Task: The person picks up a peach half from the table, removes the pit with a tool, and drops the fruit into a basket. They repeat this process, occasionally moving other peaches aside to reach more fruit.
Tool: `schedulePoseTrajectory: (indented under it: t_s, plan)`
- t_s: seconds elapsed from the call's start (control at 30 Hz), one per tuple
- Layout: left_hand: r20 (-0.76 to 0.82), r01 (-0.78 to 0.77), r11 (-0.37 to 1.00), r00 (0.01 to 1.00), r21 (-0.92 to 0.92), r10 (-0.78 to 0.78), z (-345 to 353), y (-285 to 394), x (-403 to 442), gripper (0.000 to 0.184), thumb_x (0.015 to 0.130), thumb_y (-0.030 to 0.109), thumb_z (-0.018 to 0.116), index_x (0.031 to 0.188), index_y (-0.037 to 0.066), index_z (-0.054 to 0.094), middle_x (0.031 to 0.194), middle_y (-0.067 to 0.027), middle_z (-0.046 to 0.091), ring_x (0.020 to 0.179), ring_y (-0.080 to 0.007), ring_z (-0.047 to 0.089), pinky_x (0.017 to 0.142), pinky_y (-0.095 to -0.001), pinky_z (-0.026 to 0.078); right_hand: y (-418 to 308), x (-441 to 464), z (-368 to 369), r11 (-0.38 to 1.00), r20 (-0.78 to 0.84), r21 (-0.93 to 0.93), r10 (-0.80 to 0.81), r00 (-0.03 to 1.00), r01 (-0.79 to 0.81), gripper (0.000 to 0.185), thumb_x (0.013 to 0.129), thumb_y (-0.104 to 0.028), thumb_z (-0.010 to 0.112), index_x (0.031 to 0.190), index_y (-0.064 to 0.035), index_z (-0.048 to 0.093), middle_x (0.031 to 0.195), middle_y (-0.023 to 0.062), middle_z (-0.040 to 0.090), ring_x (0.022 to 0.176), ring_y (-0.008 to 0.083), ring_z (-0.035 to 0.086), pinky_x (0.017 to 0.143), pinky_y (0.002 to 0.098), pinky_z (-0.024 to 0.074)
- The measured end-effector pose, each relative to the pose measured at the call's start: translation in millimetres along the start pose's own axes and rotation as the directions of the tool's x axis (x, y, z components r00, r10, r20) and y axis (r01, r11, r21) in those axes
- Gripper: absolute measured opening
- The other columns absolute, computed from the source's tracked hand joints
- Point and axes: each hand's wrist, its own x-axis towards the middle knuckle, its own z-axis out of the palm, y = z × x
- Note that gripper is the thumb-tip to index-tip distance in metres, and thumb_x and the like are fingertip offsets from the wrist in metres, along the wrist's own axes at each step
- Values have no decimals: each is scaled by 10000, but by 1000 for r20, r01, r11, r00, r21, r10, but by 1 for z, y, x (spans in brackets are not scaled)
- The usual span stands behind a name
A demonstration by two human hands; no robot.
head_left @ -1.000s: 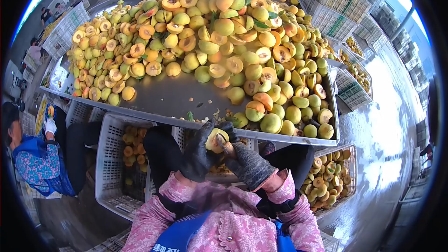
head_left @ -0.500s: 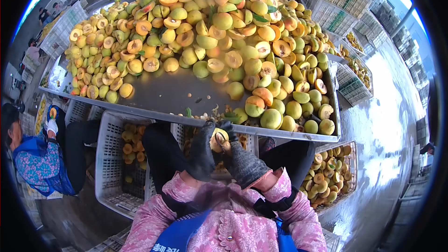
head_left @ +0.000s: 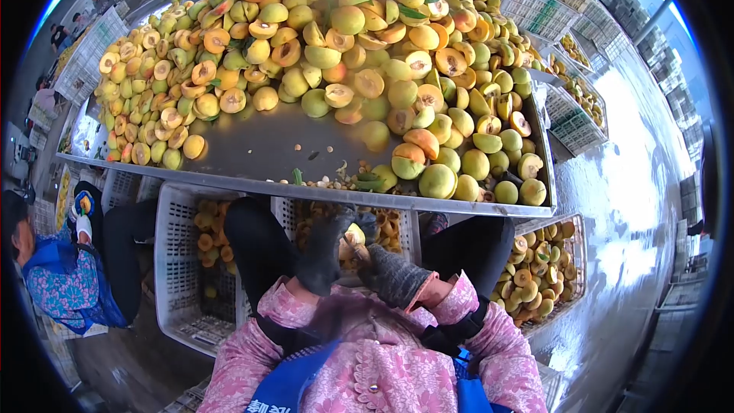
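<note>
My left hand (head_left: 319, 248), in a dark glove, is closed around a yellow peach piece (head_left: 354, 234) in front of my lap. Close against it is my right hand (head_left: 394, 271), in a grey knitted glove, its fingers closed on a small pitting tool (head_left: 362, 253) that points at the peach. The tool's tip is hidden at the fruit. Both hands are just below the near edge of a metal table (head_left: 252, 141), over a crate (head_left: 410, 235) of peach halves between my knees.
Halved peaches (head_left: 325, 57) are heaped on the table, with pits and scraps near its front rim. Crates of peach halves stand at left (head_left: 170, 260) and right (head_left: 579, 260). A co-worker (head_left: 73, 275) sits at far left. Stacked crates (head_left: 547, 15) rise behind the wet floor (head_left: 612, 206).
Both hands have moved slightly down, away from the table rim, still together at the peach. Less of the peach shows between them. The view has shifted a little.
</note>
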Motion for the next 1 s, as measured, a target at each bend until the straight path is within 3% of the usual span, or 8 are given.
schedulePoseTrajectory:
  t_s: [0.3, 0.47, 0.53, 0.63, 0.7, 0.8, 0.93, 1.0]
  plan:
    - [-103, 386, 896, 904, -218, -414, 15, 17, -7, 358, 850, 178, 518, 1153, -13, 516, 994, -145, 607, 883, -253, 602, 773, -353, 486, -18, -3, 10, 981, -27, -123, 149, 988, -152, 218, 817, -138, 566, 971, -3, 492, 766, 174, 587, 723, 314, 583, 647, 390, 450]
    - [148, 547, 302, 632, -781, -761, 20, 24, 6, 328, 873, 275, 534, 971, -32, 599, 862, -110, 639, 739, -178, 623, 665, -294, 513, 5, -5, 18, 982, 64, 187, 2, 998, -14, 238, 824, -169, 565, 981, -1, 503, 852, 159, 578, 795, 270, 568, 710, 364, 442]
    - [148, 540, 278, 617, -795, -773, 18, 30, 8, 310, 868, 267, 561, 884, -32, 641, 822, -95, 654, 681, -147, 622, 630, -268, 508, 13, -2, 16, 914, 173, -270, -265, 949, 304, 227, 839, -167, 565, 987, -2, 517, 876, 143, 572, 819, 229, 556, 729, 349, 435]
    - [167, 568, 335, 655, -752, -737, 12, 30, 10, 296, 858, 250, 566, 875, -37, 636, 764, -98, 643, 678, -156, 621, 634, -274, 507, 21, 4, 19, 989, 202, -63, -116, 973, 131, 232, 855, -177, 568, 1003, -1, 538, 905, 123, 577, 847, 184, 550, 742, 335, 434]
    - [-5, 393, 863, 909, -316, -416, 12, -4, -6, 263, 844, 235, 572, 829, -21, 629, 712, -69, 621, 662, -150, 604, 613, -273, 491, 12, 6, 16, 970, 243, 236, -8, 970, -51, 259, 862, -190, 569, 1029, 6, 544, 932, 116, 586, 864, 170, 553, 749, 328, 438]
    - [27, 237, 971, 971, -12, -237, 4, -8, -9, 259, 841, 236, 573, 827, -17, 627, 714, -65, 618, 663, -149, 600, 611, -273, 487, -16, 1, -2, 943, 308, 183, 212, 928, -276, 434, 812, -343, 605, 1033, 27, 555, 930, 151, 608, 857, 203, 581, 731, 351, 454]
    - [133, 321, 929, 945, -187, -300, 28, 12, 14, 255, 838, 237, 574, 825, -12, 623, 717, -59, 614, 664, -148, 595, 607, -272, 482, 27, 8, 32, 719, 391, -466, -356, 849, 516, 239, 677, -183, 596, 848, -18, 622, 690, 192, 587, 681, 360, 588, 615, 433, 463]
    - [186, 321, 924, 941, -210, -284, 47, 27, 27, 252, 837, 238, 575, 824, -10, 622, 719, -56, 612, 665, -148, 593, 605, -272, 479, 24, 7, 31, 759, 330, -454, -343, 879, 466, 239, 684, -191, 592, 845, -17, 623, 690, 191, 589, 681, 358, 589, 616, 431, 463]
